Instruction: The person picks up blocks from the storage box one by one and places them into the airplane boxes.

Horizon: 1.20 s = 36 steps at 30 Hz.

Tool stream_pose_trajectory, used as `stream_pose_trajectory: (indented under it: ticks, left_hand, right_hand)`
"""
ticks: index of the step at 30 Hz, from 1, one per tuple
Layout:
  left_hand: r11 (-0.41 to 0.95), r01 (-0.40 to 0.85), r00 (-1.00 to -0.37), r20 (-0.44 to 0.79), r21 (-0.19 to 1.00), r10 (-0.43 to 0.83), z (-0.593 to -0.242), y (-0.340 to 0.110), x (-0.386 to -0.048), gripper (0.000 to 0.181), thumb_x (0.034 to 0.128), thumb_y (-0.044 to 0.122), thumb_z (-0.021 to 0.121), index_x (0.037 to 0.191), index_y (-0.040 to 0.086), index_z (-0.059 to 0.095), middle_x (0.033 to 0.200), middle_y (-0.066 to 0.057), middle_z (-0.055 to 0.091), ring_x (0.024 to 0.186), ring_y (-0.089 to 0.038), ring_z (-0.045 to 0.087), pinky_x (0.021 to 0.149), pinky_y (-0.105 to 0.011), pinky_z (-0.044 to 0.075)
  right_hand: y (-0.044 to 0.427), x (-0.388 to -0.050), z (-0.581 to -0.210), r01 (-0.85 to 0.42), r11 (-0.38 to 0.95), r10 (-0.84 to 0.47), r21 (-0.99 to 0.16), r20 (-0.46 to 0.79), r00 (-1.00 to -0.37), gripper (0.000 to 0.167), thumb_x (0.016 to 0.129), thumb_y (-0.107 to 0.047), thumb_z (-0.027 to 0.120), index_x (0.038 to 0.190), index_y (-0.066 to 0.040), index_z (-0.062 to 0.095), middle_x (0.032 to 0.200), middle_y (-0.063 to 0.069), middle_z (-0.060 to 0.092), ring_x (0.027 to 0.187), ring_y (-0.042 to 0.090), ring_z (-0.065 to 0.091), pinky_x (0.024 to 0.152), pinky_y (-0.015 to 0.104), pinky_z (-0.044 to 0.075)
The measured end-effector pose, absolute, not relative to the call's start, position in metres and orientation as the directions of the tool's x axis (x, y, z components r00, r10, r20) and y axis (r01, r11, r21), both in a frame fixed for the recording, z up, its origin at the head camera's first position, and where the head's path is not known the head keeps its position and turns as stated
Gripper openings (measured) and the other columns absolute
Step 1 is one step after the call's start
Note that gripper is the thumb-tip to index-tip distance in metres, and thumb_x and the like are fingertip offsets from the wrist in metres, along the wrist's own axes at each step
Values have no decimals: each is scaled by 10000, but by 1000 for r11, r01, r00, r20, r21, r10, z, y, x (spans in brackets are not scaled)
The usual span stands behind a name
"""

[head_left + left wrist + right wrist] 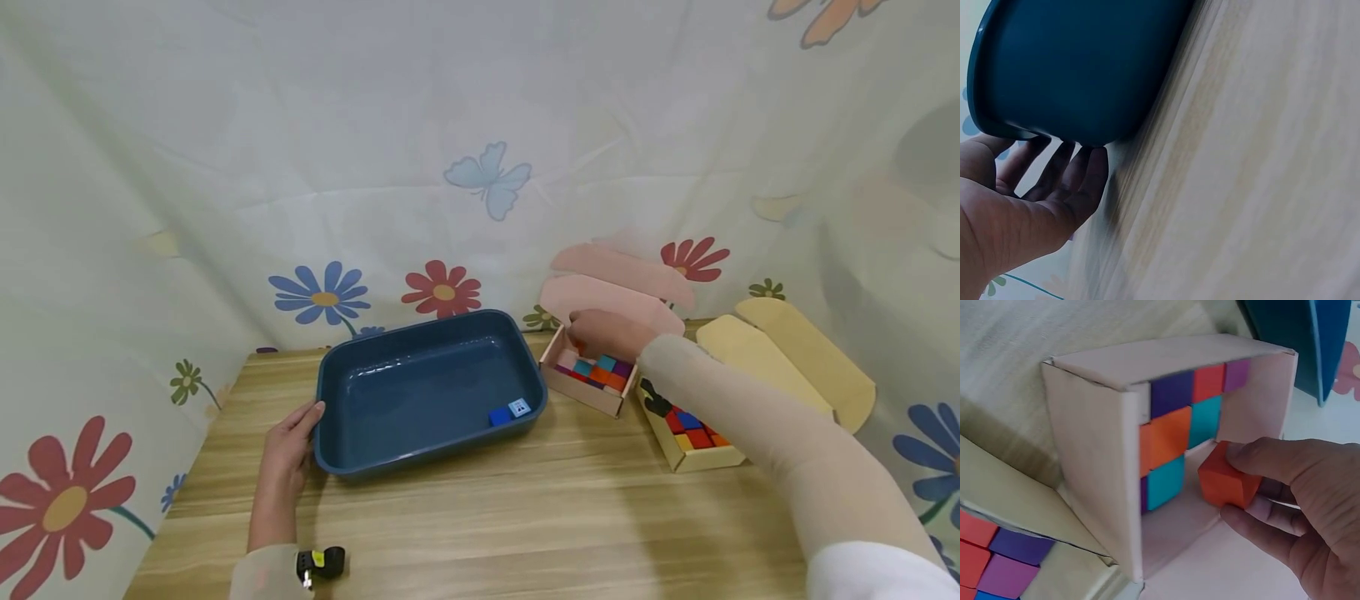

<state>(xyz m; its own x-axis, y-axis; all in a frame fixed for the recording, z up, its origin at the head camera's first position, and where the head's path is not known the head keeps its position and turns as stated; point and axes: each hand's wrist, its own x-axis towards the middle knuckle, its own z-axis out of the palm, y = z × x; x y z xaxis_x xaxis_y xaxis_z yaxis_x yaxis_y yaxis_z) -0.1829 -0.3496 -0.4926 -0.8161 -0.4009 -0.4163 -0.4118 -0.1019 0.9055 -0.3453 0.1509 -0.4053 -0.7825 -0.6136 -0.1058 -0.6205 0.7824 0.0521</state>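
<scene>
My left hand [288, 446] grips the left rim of a dark blue tray [412, 400], thumb on the rim. In the left wrist view its bent fingers touch the tray's outer wall [1079, 69]. Inside the tray's near right corner sit a blue cube [499, 417] and a light-blue cube with a dark print [519, 407]. My right hand [609, 332] reaches into a small pink cardboard box [581, 392]. Seen from the right wrist, it pinches an orange cube [1229, 478] between thumb and fingers, beside teal, orange, red and purple cubes in the box.
Right of the pink box stands a yellow cardboard box [708, 460] with coloured cubes and a black item [656, 400], its flap spread out. A black strap [324, 562] is by the left wrist. A flowered curtain [360, 167] hangs behind the wooden table [480, 517].
</scene>
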Motion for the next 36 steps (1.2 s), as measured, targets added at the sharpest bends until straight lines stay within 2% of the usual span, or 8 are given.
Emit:
stream_pose_trajectory:
  ticks: [2,4,9,15,22,28,32,36]
  left_hand:
    - [-101,-411,-818,-416,906,-398,-493,-350,-183,677,977,431,676,1548,154,440,1591,-83,407,1281,-129,480,750,-145,511]
    - [-101,-411,-819,-415,906,-395,-492,-350,-182,669,983,422,670,1549,153,436,1594,-85,402,1283,-130,479,754,-150,512]
    - [-105,-412,-817,-418,905,-396,-492,-350,-183,665,981,431,669,1545,159,445,1591,-73,410,1330,-146,467,770,-153,509]
    - [-104,-413,-813,-418,905,-405,-492,-349,-182,676,971,449,676,1541,160,455,1584,-71,421,1359,-170,457,764,-144,501]
    - [-103,-402,-822,-409,910,-396,-493,-349,-181,682,973,457,668,1546,159,447,1592,-71,408,1380,-182,445,842,-188,516]
    - [-117,-394,-825,-407,912,-392,-493,-350,-182,671,982,430,668,1547,148,443,1587,-80,414,1301,-138,481,743,-137,512]
    - [-115,-398,-825,-410,910,-390,-495,-350,-182,687,974,446,673,1549,154,439,1594,-74,403,1342,-158,463,915,-227,519]
    - [-107,-400,-824,-408,910,-392,-496,-350,-182,704,967,468,674,1551,156,436,1605,-75,385,1402,-205,426,1117,-389,421]
  right_hand:
    - [148,-348,-411,-714,696,-696,82,-169,-698,81,854,-88,793,913,-134,762,877,0,600,777,178,547,713,308,506]
    - [146,-350,-415,-706,708,-687,35,-201,-699,75,858,-39,791,913,-75,756,881,39,593,767,192,545,723,296,518]
    - [142,-348,-419,-654,756,-635,23,-216,-741,51,877,-29,771,907,-60,745,901,53,624,758,197,554,734,310,540]
    - [137,-344,-423,-697,713,-674,75,-199,-711,265,919,-24,726,1162,-121,766,916,56,725,775,191,625,826,335,580]
    - [138,-349,-432,-699,705,-661,120,-248,-709,122,936,5,676,1038,-61,693,801,47,676,663,160,617,738,298,591]
    - [137,-351,-432,-679,731,-636,63,-297,-712,122,953,24,642,1038,-60,666,801,46,664,671,161,607,728,302,582]
    - [137,-349,-429,-695,715,-644,75,-316,-697,99,957,26,642,1016,-54,634,793,54,647,666,171,599,737,307,586]
    - [138,-348,-426,-714,696,-660,69,-330,-675,100,966,13,642,1057,-28,654,817,57,652,689,165,605,774,295,584]
